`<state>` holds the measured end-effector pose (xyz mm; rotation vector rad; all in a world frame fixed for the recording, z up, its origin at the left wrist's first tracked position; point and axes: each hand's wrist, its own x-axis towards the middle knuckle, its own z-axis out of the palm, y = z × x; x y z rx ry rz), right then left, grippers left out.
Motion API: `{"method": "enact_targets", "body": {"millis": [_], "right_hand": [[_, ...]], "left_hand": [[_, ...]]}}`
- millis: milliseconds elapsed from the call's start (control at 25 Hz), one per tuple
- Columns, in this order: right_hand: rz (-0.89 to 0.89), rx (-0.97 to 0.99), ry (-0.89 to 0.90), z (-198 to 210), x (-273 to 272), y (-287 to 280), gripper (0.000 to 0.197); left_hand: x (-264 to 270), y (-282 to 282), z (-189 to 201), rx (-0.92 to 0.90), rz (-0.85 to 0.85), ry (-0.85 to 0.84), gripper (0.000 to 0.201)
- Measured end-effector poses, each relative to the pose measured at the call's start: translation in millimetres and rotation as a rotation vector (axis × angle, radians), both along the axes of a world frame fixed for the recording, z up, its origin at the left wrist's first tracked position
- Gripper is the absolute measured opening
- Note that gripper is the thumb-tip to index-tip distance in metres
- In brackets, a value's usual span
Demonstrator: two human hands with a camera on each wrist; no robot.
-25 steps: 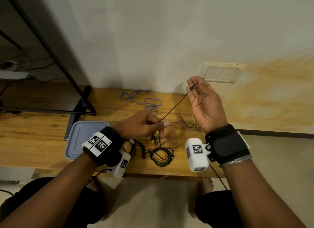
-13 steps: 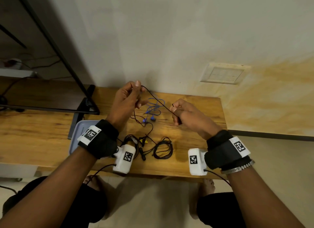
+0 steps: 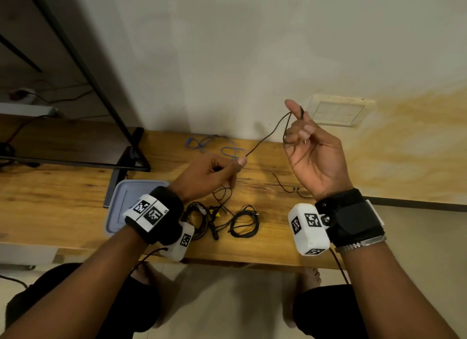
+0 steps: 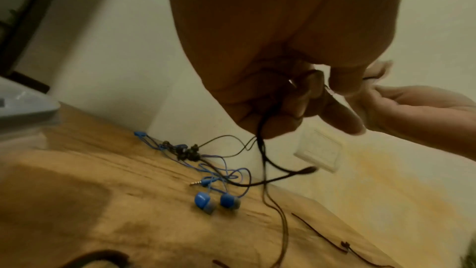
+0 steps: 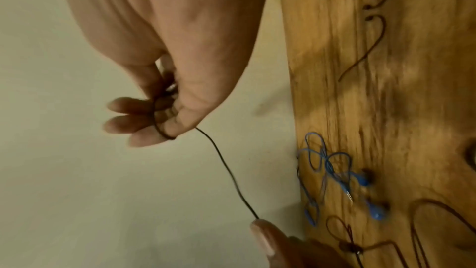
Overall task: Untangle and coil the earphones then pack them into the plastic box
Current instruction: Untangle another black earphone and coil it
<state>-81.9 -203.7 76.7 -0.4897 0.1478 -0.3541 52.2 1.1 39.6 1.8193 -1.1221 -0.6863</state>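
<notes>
A black earphone cable (image 3: 267, 134) runs taut between my two hands above the wooden table (image 3: 63, 207). My left hand (image 3: 233, 165) pinches it low, just over the table; more cable hangs from its curled fingers (image 4: 283, 109) down to the wood. My right hand (image 3: 299, 126) is raised, palm toward me, with the cable (image 5: 226, 170) looped round its fingers (image 5: 123, 125). The blue-grey plastic box (image 3: 126, 199) sits to the left, partly behind my left wrist. Blue earphones (image 3: 228, 151) lie by the wall.
A coiled black earphone (image 3: 243, 223) and a black tangle with yellow parts (image 3: 214, 212) lie near the front edge. Another thin black wire (image 3: 285, 187) rests at the right. A black stand's foot (image 3: 126, 162) sits behind the box. A wall switch plate (image 3: 336, 110) is behind my right hand.
My right hand has risen to the right and turned palm toward me, drawing the cable out. My left hand has dropped lower toward the table, still pinching the cable.
</notes>
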Motion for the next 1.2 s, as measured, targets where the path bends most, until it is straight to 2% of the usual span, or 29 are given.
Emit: {"method": "enact_targets", "body": {"millis": [80, 120, 160, 240, 280, 320, 360, 400, 440, 480, 560, 680, 760, 840, 920, 1000, 1040, 1120, 1200], "right_hand": [[-0.245, -0.018, 0.114, -9, 3, -5, 0.035], [-0.36, -0.095, 0.234, -15, 5, -4, 0.032], [-0.471, -0.241, 0.407, -20, 6, -2, 0.03], [-0.645, -0.68, 0.805, -32, 8, 4, 0.027], [-0.64, -0.927, 0.923, -35, 6, 8, 0.025], [-0.525, -1.157, 0.972, -36, 4, 10, 0.023], [-0.325, -1.333, 0.985, -37, 4, 13, 0.021], [-0.082, -1.42, 1.003, -39, 6, 18, 0.022], [0.15, -1.385, 1.016, -39, 8, 25, 0.023], [0.332, -1.249, 0.994, -39, 9, 32, 0.025], [0.489, -0.975, 0.884, -34, 12, 43, 0.034], [0.516, -0.56, 0.638, -15, 11, 39, 0.044], [0.497, -0.308, 0.431, -6, 6, 33, 0.04], [0.401, -0.172, 0.233, -2, 7, 28, 0.036], [0.187, -0.066, 0.133, -3, 13, 25, 0.028], [-0.089, -0.117, 0.196, -8, 17, 19, 0.024], [-0.192, -0.236, 0.286, -13, 19, 18, 0.025], [-0.279, -0.613, 0.503, -23, 23, 23, 0.031], [-0.181, -1.078, 0.634, -33, 26, 35, 0.038]], "left_hand": [[-6, 0, -5, 0.044, -0.086, -0.017, 0.062], [-6, 0, -6, 0.035, -0.1, 0.003, 0.061], [-5, 1, -2, 0.013, -0.099, 0.042, 0.06], [-1, 1, 4, -0.049, -0.059, 0.114, 0.056], [2, 1, 5, -0.095, -0.014, 0.146, 0.052], [5, -1, 5, -0.152, 0.056, 0.182, 0.048], [11, -1, 4, -0.212, 0.147, 0.22, 0.045], [16, -1, 3, -0.263, 0.235, 0.256, 0.042], [20, -2, 3, -0.299, 0.31, 0.277, 0.042], [24, -2, 2, -0.318, 0.362, 0.279, 0.042], [29, -2, -3, -0.315, 0.416, 0.243, 0.046], [35, 1, -12, -0.243, 0.506, 0.175, 0.045], [36, 3, -17, -0.176, 0.505, 0.108, 0.042], [34, 5, -18, -0.076, 0.409, 0.052, 0.038], [27, 6, -16, -0.011, 0.211, 0.049, 0.035], [14, 4, -13, 0.002, 0.004, 0.068, 0.035], [9, 4, -12, 0.002, -0.049, 0.07, 0.038], [5, 5, -9, -0.014, -0.083, 0.092, 0.05], [4, 5, -3, -0.017, -0.089, 0.107, 0.059]]}}
